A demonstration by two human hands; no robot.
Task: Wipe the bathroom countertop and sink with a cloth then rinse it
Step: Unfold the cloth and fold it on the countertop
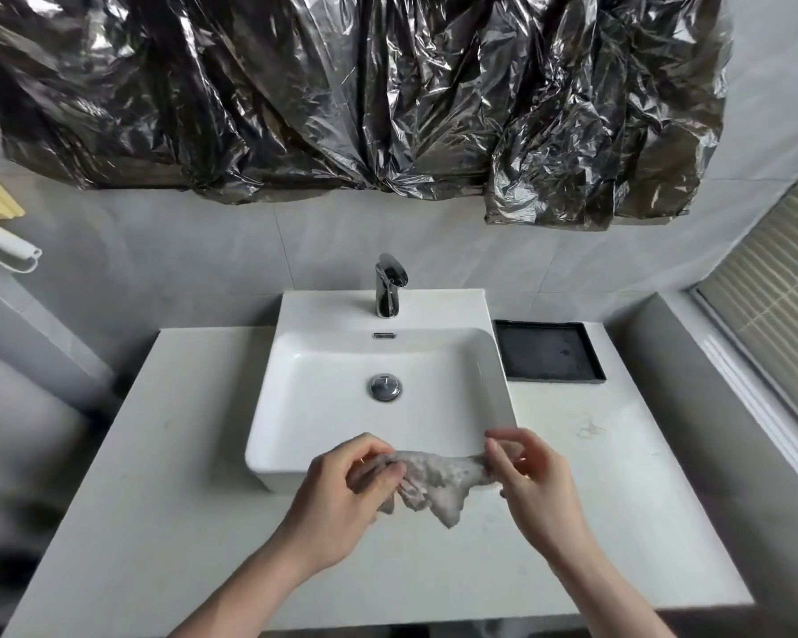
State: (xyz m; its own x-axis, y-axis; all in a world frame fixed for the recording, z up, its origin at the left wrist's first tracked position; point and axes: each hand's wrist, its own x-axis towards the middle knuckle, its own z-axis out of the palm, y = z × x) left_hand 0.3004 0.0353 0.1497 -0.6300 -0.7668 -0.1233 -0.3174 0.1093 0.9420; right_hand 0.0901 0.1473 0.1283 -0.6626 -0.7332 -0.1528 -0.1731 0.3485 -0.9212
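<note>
Now, cloth (434,476): grey, nubbly, stretched between our hands
Left hand (342,495): pinches one end
Right hand (533,476): pinches the other
Sink (494,384): glossy white rectangle (chrome drain (384,387))

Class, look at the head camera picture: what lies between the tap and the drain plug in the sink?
In the head view, between the tap and the drain plug lies the small metal overflow slot in the sink's back wall; otherwise bare white basin.

Grey tiled wall (167,269) carries crumpled black plastic sheeting (342,94). Right of the sheeting: a window blind (775,315). Lower left of it: a white hair dryer (5,244).
</note>
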